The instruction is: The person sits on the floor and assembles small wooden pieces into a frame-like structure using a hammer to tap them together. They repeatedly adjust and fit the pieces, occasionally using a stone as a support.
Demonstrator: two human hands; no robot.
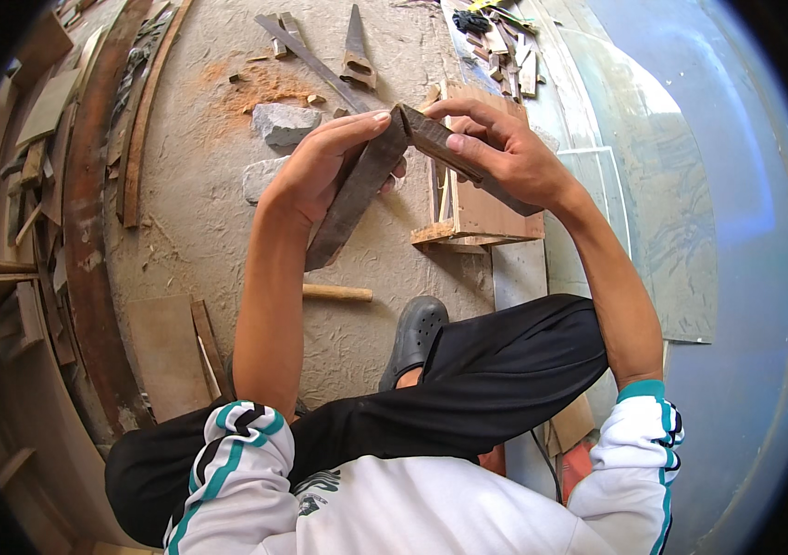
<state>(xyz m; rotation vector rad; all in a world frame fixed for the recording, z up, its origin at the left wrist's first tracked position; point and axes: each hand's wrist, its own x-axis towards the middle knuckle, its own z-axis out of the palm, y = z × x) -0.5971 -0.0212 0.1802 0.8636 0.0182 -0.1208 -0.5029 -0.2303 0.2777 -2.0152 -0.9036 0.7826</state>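
Left grip (320,171) clasps one dark strip (357,190), slanting down-left; right grip (500,153) pinches the other strip (468,166), slanting down-right. Their top ends meet between the hands, above the floor (199,231).

I hold two dark wood strips (357,194); below lie one handsaw (355,46); two grey stones (285,123); one wooden box (482,208); one dowel (336,293).

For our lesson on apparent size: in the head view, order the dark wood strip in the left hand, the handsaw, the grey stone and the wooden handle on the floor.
Largest to smallest:
1. dark wood strip, though nearest the camera
2. handsaw
3. grey stone and wooden handle look alike; unranked
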